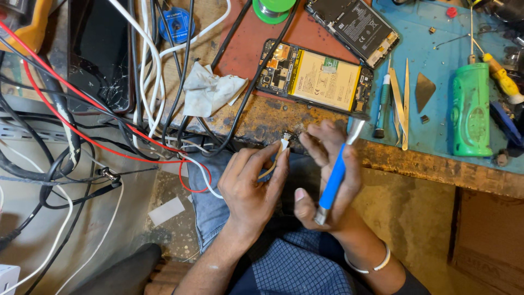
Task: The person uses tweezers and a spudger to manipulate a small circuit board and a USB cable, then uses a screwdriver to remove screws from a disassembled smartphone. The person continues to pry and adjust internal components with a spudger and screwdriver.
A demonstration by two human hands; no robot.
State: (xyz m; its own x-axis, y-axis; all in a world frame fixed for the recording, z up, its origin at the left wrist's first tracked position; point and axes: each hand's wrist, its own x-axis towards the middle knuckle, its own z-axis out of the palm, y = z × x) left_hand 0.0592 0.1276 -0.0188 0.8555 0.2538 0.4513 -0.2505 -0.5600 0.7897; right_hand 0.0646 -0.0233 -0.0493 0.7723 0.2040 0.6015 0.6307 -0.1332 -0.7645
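My left hand point(251, 186) pinches a small flat ribbon part point(281, 146) between thumb and fingers, just off the workbench edge. My right hand point(327, 180) is beside it, with a blue-handled tool point(334, 180) lying across the palm, and its fingertips touch the small part's top end. An opened phone with a yellow battery point(322, 80) lies on the bench just above both hands. A second opened phone with a black battery point(355, 24) lies further back.
A crumpled white cloth point(210, 87) lies left of the opened phone. Red, white and black cables point(136, 109) hang over the bench's left edge by a cracked dark screen point(106, 60). A blue mat point(436, 71) on the right holds tweezers, picks, screwdrivers and a green tool point(472, 109).
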